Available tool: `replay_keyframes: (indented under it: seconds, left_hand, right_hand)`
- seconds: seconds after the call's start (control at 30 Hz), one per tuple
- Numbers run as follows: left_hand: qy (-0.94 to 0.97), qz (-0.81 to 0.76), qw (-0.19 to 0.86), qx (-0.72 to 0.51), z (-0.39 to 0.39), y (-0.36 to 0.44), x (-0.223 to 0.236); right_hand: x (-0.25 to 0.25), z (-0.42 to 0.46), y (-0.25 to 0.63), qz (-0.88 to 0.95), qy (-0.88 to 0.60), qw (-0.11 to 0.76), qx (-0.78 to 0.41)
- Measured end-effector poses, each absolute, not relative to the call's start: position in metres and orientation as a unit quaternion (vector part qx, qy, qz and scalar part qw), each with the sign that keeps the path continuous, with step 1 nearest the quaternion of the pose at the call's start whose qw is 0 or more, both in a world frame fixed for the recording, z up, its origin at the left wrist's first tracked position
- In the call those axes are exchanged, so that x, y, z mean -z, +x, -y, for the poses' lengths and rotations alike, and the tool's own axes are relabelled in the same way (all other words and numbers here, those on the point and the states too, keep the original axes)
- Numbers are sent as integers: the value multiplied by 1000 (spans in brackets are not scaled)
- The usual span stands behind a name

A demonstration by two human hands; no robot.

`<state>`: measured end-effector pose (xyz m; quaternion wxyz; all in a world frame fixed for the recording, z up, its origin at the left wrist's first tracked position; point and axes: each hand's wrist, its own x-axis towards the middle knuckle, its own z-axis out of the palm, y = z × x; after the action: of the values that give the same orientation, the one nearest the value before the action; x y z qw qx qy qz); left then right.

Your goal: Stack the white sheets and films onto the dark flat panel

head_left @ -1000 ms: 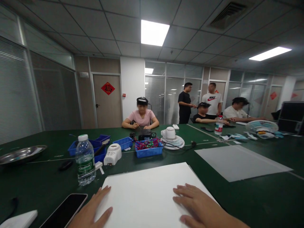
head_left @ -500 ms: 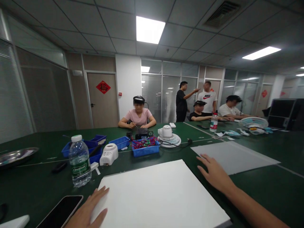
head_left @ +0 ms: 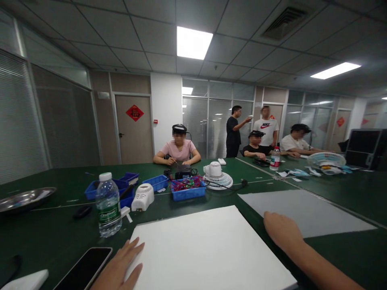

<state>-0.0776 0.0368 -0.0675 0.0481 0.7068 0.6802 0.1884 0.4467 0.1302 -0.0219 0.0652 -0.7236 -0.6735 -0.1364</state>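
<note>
A white rectangular board or stack of sheets point(head_left: 205, 249) lies in front of me on the green table. My left hand point(head_left: 122, 264) rests on its left edge, fingers spread and open. To the right is a thin translucent grey sheet point(head_left: 311, 211). At that sheet's near left edge my right hand point(head_left: 286, 231) is closed, its fingers curled under and mostly hidden, apparently gripping the edge. Beside my left hand lies a dark-screened phone point(head_left: 84, 268), with a water bottle point(head_left: 108, 205) standing beyond it.
Past the board are a white plastic housing point(head_left: 143, 197), a blue tray of wires point(head_left: 189, 191) and a white fan part point(head_left: 216, 177). A metal tray point(head_left: 27, 199) is at far left. One person point(head_left: 178, 151) sits opposite; several others are at back right.
My right hand has gone from spread fingers to a closed grip and moved nearer. The grey sheet has shifted toward me and to the right. My left hand stays on the board's edge.
</note>
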Motion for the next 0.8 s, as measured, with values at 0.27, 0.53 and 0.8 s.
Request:
replay_keyframes:
  seconds: [0.27,0.53,0.8]
  left_hand:
    - [701,-684,42,-198,-25,-68,51]
    - [701,-688,40,-186,-25,-65,45]
    - [697,-688,61,-195,-25,-64,47]
  right_hand:
    - [8,-55,347,862,-464,199,48]
    - [11,-76,363,833,-496,212,127]
    - [15,-61,352,885,-403,228,57]
